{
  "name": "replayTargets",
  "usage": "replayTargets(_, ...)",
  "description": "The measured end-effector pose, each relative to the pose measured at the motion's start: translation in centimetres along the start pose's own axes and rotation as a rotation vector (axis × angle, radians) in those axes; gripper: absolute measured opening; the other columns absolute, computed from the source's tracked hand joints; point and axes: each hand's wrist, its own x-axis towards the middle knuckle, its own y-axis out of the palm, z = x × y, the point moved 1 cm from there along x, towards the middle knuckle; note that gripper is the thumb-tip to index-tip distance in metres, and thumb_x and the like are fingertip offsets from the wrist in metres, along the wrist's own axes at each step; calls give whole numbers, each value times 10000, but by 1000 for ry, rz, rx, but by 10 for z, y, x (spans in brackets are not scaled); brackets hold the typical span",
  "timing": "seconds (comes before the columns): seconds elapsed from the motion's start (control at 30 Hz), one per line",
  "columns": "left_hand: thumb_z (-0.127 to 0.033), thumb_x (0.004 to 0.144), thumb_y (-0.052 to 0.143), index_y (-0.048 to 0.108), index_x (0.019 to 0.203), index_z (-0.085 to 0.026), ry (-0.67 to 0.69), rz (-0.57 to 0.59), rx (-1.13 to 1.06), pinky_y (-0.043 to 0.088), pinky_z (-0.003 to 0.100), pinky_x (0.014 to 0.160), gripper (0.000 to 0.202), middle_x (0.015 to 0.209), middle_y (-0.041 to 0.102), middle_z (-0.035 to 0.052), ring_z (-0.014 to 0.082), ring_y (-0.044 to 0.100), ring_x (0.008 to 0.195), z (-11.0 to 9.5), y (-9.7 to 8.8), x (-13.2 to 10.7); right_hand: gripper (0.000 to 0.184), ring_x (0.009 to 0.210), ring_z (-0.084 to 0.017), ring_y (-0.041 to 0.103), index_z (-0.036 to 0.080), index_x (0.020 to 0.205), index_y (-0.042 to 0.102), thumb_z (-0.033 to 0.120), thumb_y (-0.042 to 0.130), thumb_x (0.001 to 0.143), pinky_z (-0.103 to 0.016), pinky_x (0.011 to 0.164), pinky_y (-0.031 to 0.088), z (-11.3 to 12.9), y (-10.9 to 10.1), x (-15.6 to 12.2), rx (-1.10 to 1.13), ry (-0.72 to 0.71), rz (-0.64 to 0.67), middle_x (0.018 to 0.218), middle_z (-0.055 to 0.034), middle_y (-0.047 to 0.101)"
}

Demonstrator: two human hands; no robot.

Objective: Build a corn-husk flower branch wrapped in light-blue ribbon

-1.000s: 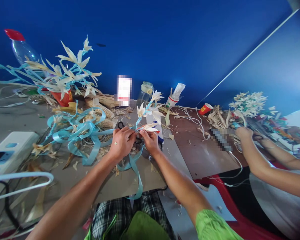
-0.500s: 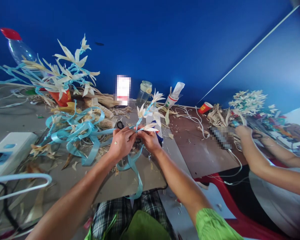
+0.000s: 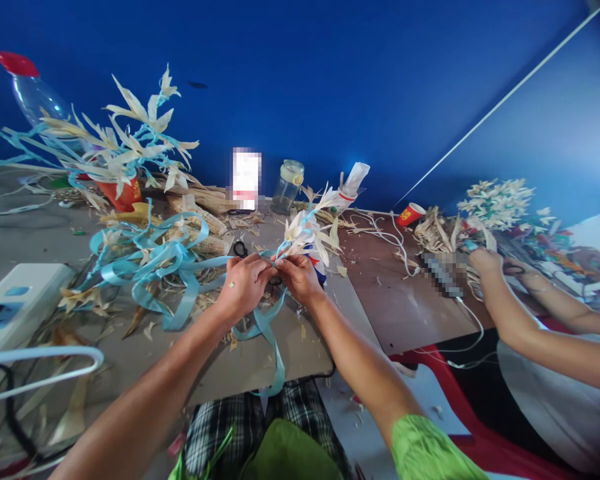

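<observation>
**While left hand [image 3: 244, 283] and right hand [image 3: 300, 277] pinch its base, a sprig of cream corn-husk flowers [image 3: 307, 227] on a ribbon-wrapped stem rises over the table**

Head view: both hands are curled nearly closed, and their fingertips meet at the foot of the sprig. It slants up and away from the knuckles toward the right. From the same pinch a loose tail of glossy light-blue ribbon [image 3: 273, 340] drops over the edge of the grey tabletop [image 3: 240, 367] toward the lap.

The sprig looks very light and brittle. Its dry petals would likely crease or snap, so the wrapped stem just below the lowest bloom is the place to hold. The satin ribbon looks slippery and probably needs tension.

Black-handled scissors [image 3: 240, 249] lie just beyond the left hand, near a tangle of blue ribbon [image 3: 150, 267]. Well to the right, another person's hand [image 3: 486, 261] rests among husks.
</observation>
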Motion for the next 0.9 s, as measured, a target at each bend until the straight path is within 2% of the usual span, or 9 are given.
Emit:
replayTargets(0.2, -315, 846, 523, 664, 718, -174, -44, 31, -141, 354, 269, 653, 237, 695, 618, 31, 144, 551, 669, 1, -1, 2, 207, 540, -88, 474, 178, 678, 682, 316, 762, 546, -237, 546, 382, 3, 1, 2, 46, 7, -49, 579, 31, 568)
replayTargets(0.33, -311, 821, 538, 696, 838, -174, -98, -14, -253, 401, 266, 691, 209, 784, 662, 47, 156, 586, 718, 0, -4, 2, 196, 491, -63, 385, 168, 669, 675, 298, 752, 545, -229, 505, 328, 5, -4, 6, 48, -37, -117, 529, 46, 513)
replayTargets(0.47, -326, 815, 523, 703, 874, -153, -154, -18, -350, 424, 264, 719, 257, 830, 670, 55, 162, 597, 742, -1, -7, 3, 175, 494, -60, 377, 164, 661, 672, 291, 741, 562, -230, 502, 307, 5, -6, 7, 41, -45, -112, 533, 46, 509)
replayTargets(0.57, -377, 823, 496, 704, 859, -138, -244, 23, -463, 426, 248, 695, 319, 795, 665, 40, 162, 588, 743, 2, -7, 3, 182, 496, -59, 380, 164, 655, 670, 296, 749, 558, -226, 498, 295, 7, -5, 6, 45, -39, -109, 529, 47, 507)
replayTargets(0.7, -425, 795, 505, 701, 867, -132, -425, 54, -680, 376, 220, 543, 359, 649, 608, 4, 117, 499, 579, 9, -5, 4, 190, 495, -57, 371, 161, 636, 665, 296, 758, 538, -227, 496, 284, 10, -3, 5, 45, -23, -101, 526, 49, 499)
replayTargets(0.8, -367, 754, 527, 692, 902, -134, -532, 68, -778, 317, 212, 468, 322, 571, 544, -13, 98, 434, 495, 10, -4, 5, 208, 489, -61, 366, 165, 645, 664, 316, 759, 538, -230, 485, 273, 11, -4, 5, 15, -7, -97, 517, 49, 494)
replayTargets(0.9, -267, 711, 521, 682, 933, -148, -539, 70, -766, 328, 210, 489, 299, 614, 569, -7, 104, 468, 533, 10, -3, 5, 223, 478, -61, 357, 167, 655, 673, 328, 764, 531, -227, 474, 260, 10, -6, 5, 17, 6, -97, 509, 49, 490)
